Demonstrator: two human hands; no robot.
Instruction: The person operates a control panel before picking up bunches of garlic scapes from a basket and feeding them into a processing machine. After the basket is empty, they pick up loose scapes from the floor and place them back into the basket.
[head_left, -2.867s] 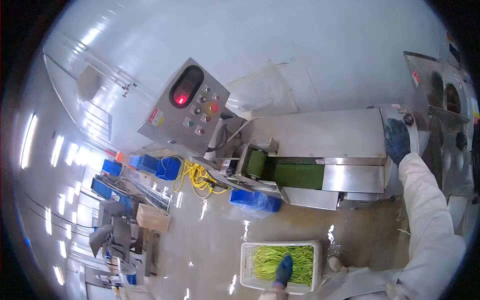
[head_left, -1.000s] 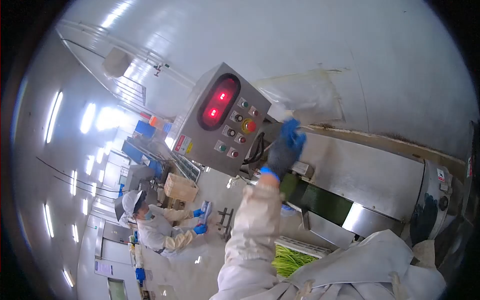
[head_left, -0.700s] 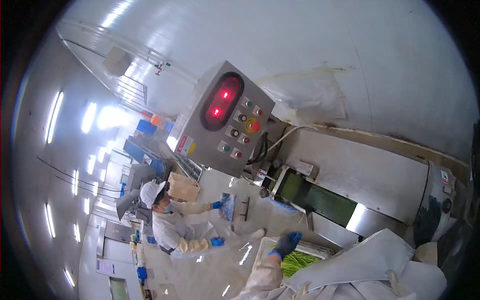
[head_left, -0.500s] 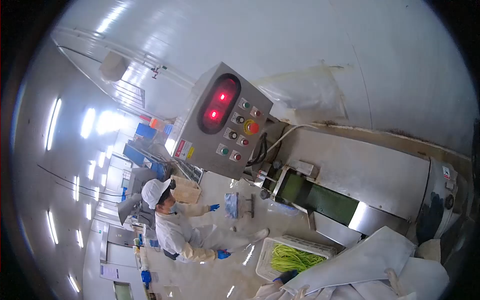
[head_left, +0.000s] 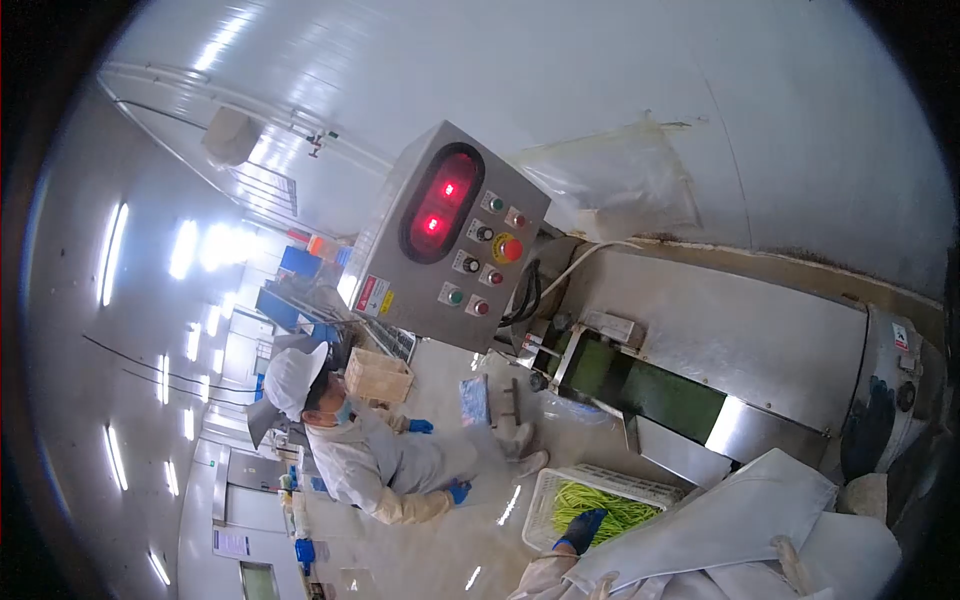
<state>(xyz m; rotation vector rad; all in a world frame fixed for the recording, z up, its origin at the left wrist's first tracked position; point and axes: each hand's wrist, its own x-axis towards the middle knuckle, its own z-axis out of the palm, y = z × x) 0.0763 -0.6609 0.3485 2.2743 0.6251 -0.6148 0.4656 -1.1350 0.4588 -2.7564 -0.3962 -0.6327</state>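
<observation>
The whole view lies on its side. My left hand (head_left: 580, 530), in a dark blue glove, reaches over the near edge of a white slatted crate (head_left: 542, 508). Its fingers look stretched out above a heap of long thin green stalks (head_left: 625, 510) in the crate; no stalk is seen lifted. Whether the fingertips touch the stalks is too small to tell. A pale sleeve (head_left: 545, 577) runs back from the glove to the frame's bottom edge. My white apron (head_left: 710, 520) covers the lower right. My right hand does not show.
Beside the crate stands a steel machine with a green belt (head_left: 670, 402). Its control box (head_left: 445, 250) has red lit displays and several buttons. A co-worker (head_left: 370, 450) in white with blue gloves faces the crate. A wooden-coloured box (head_left: 378, 377) stands on the wet floor.
My left hand has come out further over the stalks and shows more fully. The co-worker appears nearer and leans forward more. The whole view has shifted slightly.
</observation>
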